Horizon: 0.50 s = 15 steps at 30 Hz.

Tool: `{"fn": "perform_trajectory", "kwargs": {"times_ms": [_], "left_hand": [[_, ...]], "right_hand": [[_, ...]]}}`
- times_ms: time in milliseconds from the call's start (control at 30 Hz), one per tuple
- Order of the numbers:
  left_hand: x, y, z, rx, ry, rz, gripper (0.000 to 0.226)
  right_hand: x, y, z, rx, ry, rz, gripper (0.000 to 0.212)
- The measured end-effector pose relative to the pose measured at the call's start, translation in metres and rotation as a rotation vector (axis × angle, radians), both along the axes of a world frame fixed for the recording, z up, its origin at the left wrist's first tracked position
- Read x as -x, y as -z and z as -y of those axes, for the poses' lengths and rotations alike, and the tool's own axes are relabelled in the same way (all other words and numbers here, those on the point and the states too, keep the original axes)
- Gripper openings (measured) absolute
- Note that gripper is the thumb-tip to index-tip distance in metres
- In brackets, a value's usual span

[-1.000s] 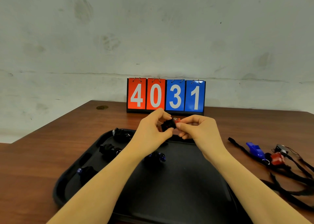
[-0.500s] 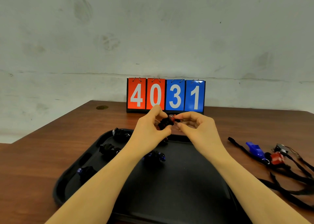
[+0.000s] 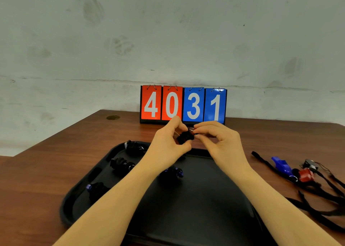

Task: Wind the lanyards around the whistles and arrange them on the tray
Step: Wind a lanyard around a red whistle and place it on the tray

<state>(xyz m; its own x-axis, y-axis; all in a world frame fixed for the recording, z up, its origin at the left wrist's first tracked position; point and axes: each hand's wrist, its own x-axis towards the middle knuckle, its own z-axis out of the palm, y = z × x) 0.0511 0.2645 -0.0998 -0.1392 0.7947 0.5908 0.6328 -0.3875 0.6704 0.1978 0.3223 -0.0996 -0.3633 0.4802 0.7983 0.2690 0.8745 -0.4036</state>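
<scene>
Left hand (image 3: 169, 143) and right hand (image 3: 217, 137) both pinch the wound whistle (image 3: 184, 136) above the far edge of the tray (image 3: 186, 217). Light, rigid body; soft lanyard likely unwinds. Grip across the coils.

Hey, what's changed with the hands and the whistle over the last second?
Both hands rose slightly toward the scoreboard. The left hand still grips the wrapped whistle, and the right hand still pinches its end by the metal ring. The red seen at the bundle a second ago is now hidden. The wound whistles on the tray and the loose ones on the table stayed put.
</scene>
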Motion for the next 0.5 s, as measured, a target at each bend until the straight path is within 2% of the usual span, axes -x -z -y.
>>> {"fn": "perform_trajectory", "kwargs": {"times_ms": [133, 233, 333, 500], "left_hand": [[-0.0005, 0.0010, -0.0011, 0.050, 0.064, 0.036, 0.033], [-0.0016, 0.0027, -0.0016, 0.073, 0.105, -0.020, 0.042], [-0.0011, 0.0031, -0.0017, 0.052, 0.073, -0.099, 0.034], [-0.0023, 0.0027, -0.0020, 0.111, 0.136, -0.073, 0.026]], "right_hand": [[-0.0006, 0.0009, -0.0038, -0.057, -0.004, 0.003, 0.020], [0.0003, 0.0012, -0.0054, -0.058, -0.015, 0.006, 0.019], [0.0013, 0.0018, -0.0061, -0.069, -0.024, 0.020, 0.018], [0.0013, 0.0018, -0.0059, -0.125, -0.026, 0.034, 0.018]]}}
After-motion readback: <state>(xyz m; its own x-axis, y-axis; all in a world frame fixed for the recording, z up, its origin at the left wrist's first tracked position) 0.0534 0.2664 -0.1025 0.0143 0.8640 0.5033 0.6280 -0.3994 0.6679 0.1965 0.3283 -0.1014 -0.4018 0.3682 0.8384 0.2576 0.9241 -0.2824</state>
